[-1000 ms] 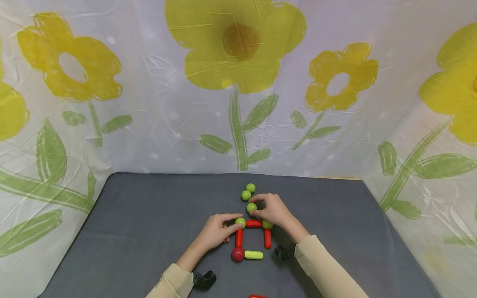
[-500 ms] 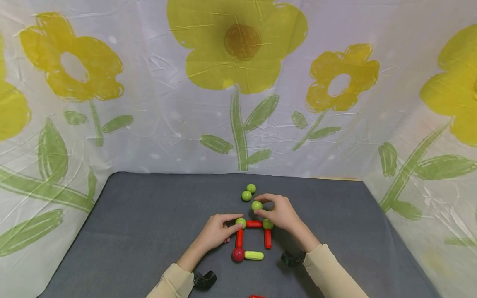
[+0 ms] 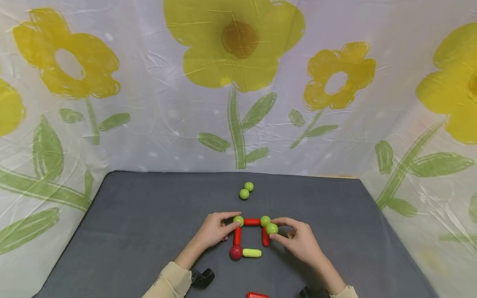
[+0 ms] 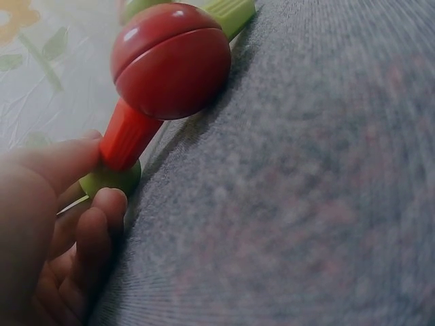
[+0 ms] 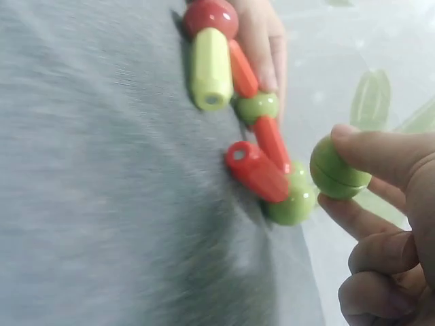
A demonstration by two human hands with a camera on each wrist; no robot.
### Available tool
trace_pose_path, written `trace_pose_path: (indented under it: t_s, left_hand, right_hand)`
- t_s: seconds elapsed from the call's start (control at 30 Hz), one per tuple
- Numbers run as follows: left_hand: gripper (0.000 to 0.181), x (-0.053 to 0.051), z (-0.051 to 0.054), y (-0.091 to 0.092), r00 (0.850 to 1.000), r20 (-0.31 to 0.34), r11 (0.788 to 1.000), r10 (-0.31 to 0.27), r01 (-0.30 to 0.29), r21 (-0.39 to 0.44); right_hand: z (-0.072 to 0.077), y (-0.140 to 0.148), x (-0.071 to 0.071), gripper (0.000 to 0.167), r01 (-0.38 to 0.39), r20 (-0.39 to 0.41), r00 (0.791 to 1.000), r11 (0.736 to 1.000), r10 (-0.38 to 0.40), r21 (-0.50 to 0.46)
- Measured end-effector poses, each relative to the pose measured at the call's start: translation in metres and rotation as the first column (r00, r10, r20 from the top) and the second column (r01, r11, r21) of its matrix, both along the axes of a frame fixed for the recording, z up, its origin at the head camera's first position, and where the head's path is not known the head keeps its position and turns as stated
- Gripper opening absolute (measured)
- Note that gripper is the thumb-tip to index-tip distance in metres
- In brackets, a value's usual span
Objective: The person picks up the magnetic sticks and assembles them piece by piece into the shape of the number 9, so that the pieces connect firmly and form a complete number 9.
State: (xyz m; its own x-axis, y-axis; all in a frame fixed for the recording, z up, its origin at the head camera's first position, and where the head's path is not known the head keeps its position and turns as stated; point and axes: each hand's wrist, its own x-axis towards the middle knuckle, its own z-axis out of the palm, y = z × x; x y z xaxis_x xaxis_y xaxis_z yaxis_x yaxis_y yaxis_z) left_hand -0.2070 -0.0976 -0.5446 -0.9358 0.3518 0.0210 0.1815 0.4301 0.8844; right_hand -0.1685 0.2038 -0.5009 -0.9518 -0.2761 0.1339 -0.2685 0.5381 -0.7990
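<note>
Ball (image 3: 272, 229), glossy green, pinched in right hand (image 3: 299, 242) — just brought beside the right of the red-rod frame (image 3: 252, 222), seemingly within joining reach — left hand (image 3: 213, 228) pinching glossy green corner ball (image 3: 239, 221), far left.

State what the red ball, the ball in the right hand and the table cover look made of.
Red ball: probably hard plastic, glossy, with bright highlights and a seam. Green ball: likely plastic too, smooth, seamed; painted wood possible. Table cover: seemingly fabric, matte, finely ribbed.

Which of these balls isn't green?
The red ball, at the near-left corner, joining a red rod to the yellow-green rod; the other five balls are green.
</note>
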Motion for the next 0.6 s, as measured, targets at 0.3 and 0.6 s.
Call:
trace_pose_path:
  t_s: [0.3,0.6]
  left_hand:
    - [0.042,0.001,0.003,-0.002,1.0,-0.014,1.0,0.013,-0.013,-0.017]
    - [0.042,0.003,0.004,0.001,1.0,-0.008,1.0,0.013,-0.013,-0.02]
  right_hand:
    - [-0.021,0.009,0.023,0.034,-0.113,0.057,0.991,0.988,0.12,-0.103]
    - [-0.035,0.012,0.029,0.033,-0.138,0.076,0.987,0.987,0.145,-0.083]
